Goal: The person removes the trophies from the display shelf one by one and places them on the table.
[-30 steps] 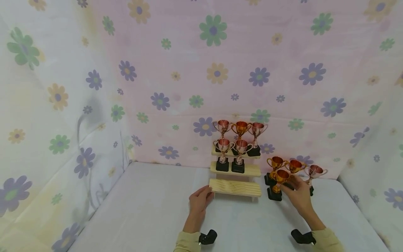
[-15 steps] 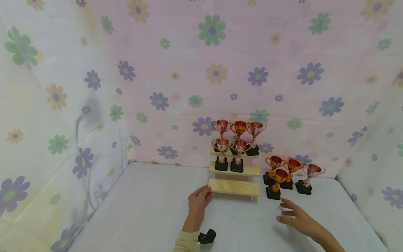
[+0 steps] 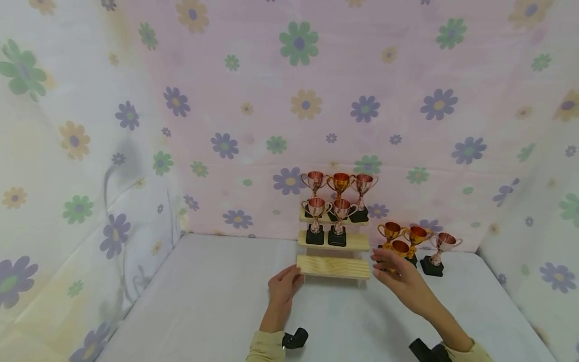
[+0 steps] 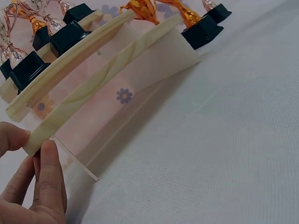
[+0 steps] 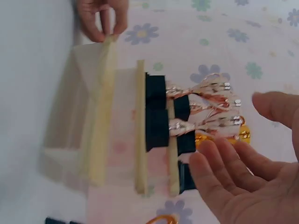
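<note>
At the left end of a wooden three-step display stand [image 3: 332, 266], my left hand [image 3: 282, 287] pinches the lowest board [image 4: 79, 93] between thumb and fingers. My right hand [image 3: 404, 281] hangs over the table right of the stand, fingers extended and holding nothing. It partly hides a gold trophy cup [image 3: 400, 248] standing just behind it. In the right wrist view its palm and spread fingers [image 5: 243, 163] show with no object in them. Two rose-gold trophy cups [image 3: 316, 216] stand on the middle step. On the top step a gold cup [image 3: 341, 182] stands between two rose-gold ones.
Behind the right hand, more trophies on black bases stand on the white-covered table [image 3: 217, 296]: gold cups [image 3: 417, 235] and a rose-gold cup [image 3: 445, 244] at the far right. A flowered cloth [image 3: 253, 166] encloses the back and sides.
The right hand left the front gold trophy, drew back toward the body, then moved left and forward beside the stand. The left hand keeps its pinch. The head view turned slightly right.
</note>
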Demonstrator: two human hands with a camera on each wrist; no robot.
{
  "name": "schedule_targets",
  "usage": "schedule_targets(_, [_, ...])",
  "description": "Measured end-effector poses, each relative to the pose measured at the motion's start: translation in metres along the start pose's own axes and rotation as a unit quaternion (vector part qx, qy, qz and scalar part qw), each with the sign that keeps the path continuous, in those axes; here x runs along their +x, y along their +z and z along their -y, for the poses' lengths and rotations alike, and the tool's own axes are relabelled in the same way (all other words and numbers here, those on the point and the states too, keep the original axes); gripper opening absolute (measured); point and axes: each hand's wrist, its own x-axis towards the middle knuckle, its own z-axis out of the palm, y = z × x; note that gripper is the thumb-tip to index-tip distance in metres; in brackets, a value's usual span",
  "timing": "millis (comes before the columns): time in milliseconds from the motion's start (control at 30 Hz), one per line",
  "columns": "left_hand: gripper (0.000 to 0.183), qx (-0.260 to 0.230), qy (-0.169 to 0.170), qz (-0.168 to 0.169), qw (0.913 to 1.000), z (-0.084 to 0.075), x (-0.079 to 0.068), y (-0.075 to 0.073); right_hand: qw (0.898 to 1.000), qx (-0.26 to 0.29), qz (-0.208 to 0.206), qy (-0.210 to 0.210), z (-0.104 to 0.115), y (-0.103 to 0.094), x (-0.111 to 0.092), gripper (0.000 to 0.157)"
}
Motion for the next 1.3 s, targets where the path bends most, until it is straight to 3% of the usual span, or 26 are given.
schedule_targets(200, [0.039, -0.002, 0.003, -0.007, 1.0, 0.0, -0.001, 0.001, 0.995, 0.001, -0.088, -0.044, 0.016, 0.012, 0.036, 0.05])
schedule_targets(367, [0.038, -0.004, 0.003, -0.011, 0.9999, 0.001, 0.001, 0.002, 0.991, 0.047, -0.128, -0.008, 0.023, 0.021, 0.064, 0.062])
schedule_targets(833, [0.037, -0.003, -0.001, -0.004, 1.0, 0.0, 0.001, 0.0, 0.979, 0.126, -0.161, 0.007, 0.026, 0.042, 0.115, 0.076])
schedule_targets(1300, [0.037, -0.006, 0.001, -0.003, 1.0, -0.001, 0.0, 0.0, 0.974, 0.132, -0.183, -0.007, 0.02, 0.052, 0.136, 0.058])
